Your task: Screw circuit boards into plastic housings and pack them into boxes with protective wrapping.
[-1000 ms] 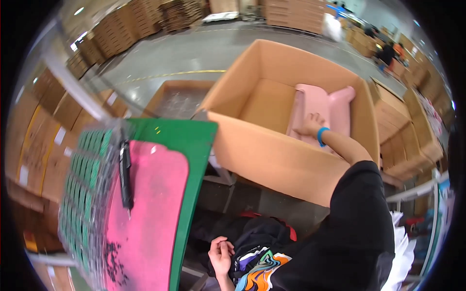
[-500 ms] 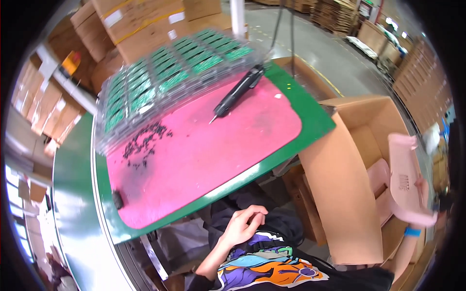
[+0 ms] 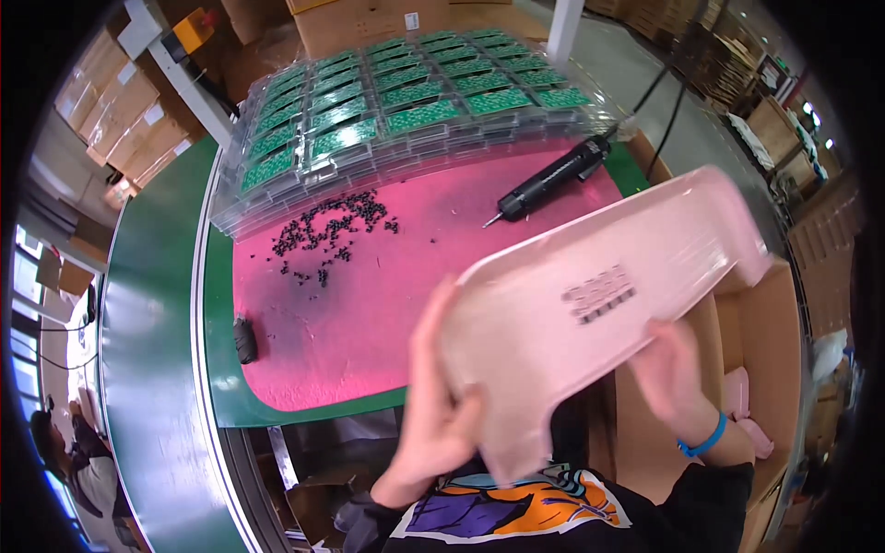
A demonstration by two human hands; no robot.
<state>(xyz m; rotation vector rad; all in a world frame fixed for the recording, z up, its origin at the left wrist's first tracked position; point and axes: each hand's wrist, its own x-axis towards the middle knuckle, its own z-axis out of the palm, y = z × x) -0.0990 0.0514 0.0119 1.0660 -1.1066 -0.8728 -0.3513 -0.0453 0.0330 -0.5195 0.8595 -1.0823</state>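
A pale pink plastic housing [image 3: 525, 309], long and curved with upturned ends and a dark printed patch, is held tilted over the near right part of the pink mat [image 3: 369, 346]. My left hand [image 3: 435, 419] grips its left end, thumb on the near side. My right hand [image 3: 671, 373], with a blue band at the wrist, holds its lower edge; some of those fingers are hidden behind it. Beyond the housing a black electric screwdriver [image 3: 555, 182] lies on the mat, bit pointing left. Small black screws [image 3: 334, 226] are scattered at the mat's left.
Stacked clear trays [image 3: 309, 175] of green circuit boards stand along the mat's far side. A small black lump [image 3: 244, 341] lies at its left edge. At my right is an open cardboard box [image 3: 758, 336] with pink parts inside. A person [image 3: 83, 461] is at far left.
My right hand has brought the pink housing from the box at the right over to the mat's near edge. My left hand has risen from my lap and taken hold of its left end.
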